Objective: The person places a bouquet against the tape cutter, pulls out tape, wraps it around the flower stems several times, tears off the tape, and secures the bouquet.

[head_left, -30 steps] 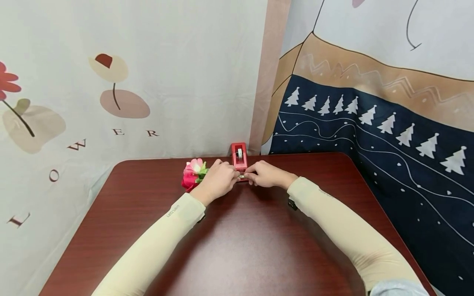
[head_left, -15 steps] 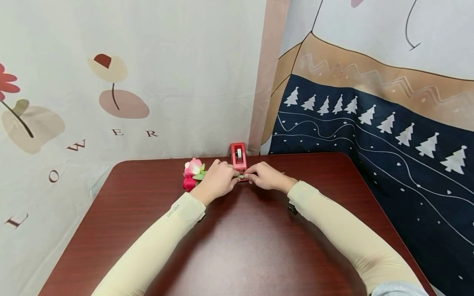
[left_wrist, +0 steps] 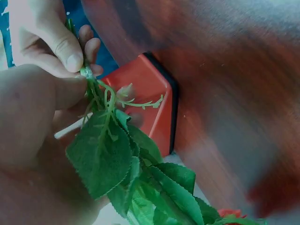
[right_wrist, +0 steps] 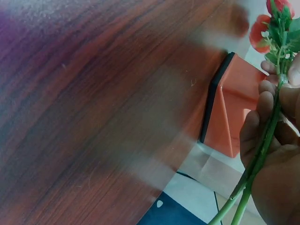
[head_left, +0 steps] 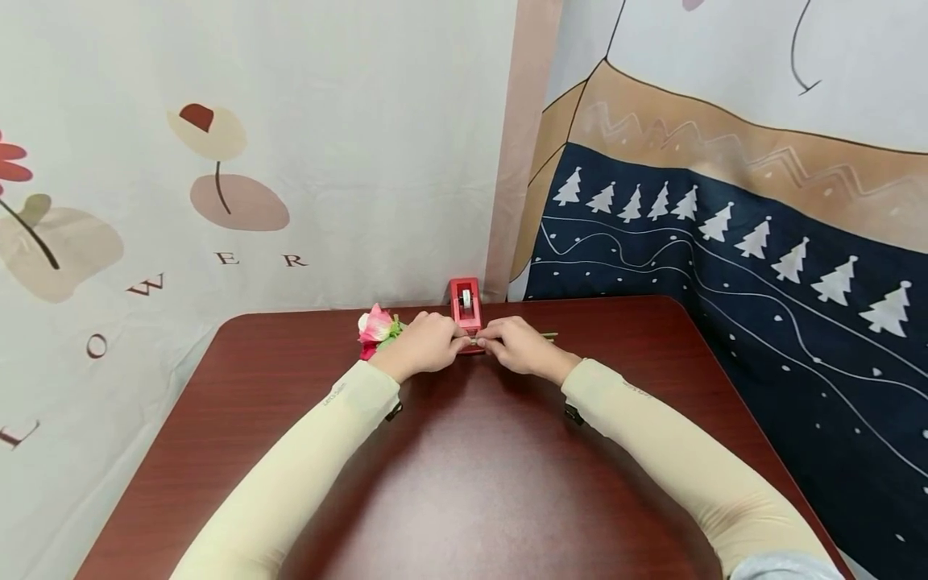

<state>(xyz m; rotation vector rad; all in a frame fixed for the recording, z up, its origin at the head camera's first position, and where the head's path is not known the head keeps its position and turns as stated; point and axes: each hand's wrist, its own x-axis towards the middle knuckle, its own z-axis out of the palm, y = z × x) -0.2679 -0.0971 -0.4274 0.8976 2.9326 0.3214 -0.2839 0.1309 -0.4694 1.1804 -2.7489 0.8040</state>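
Observation:
A small bunch of artificial flowers (head_left: pixel 376 325), pink and red with green leaves, lies crosswise between both hands at the table's far side. My left hand (head_left: pixel 428 345) holds the stems just below the leaves (left_wrist: pixel 101 152). Close beside it, my right hand (head_left: pixel 524 345) pinches the same stems (right_wrist: pixel 260 161), their cut ends sticking out past it to the right. A band of clear tape (left_wrist: pixel 86 71) shows round the stems where the two thumbs meet. Right behind the hands stands a red tape dispenser (head_left: pixel 466 304), its front partly hidden by them.
The dark red-brown wooden table (head_left: pixel 464 475) has its back edge against a pale printed curtain (head_left: pixel 362 161). A navy cloth with white trees (head_left: pixel 696 242) hangs along the right side.
The bunch has turned in the fingers: the pink bloom sits higher, the red one is more hidden, and stem ends now show right of the right hand. Both hands stay in nearly the same place.

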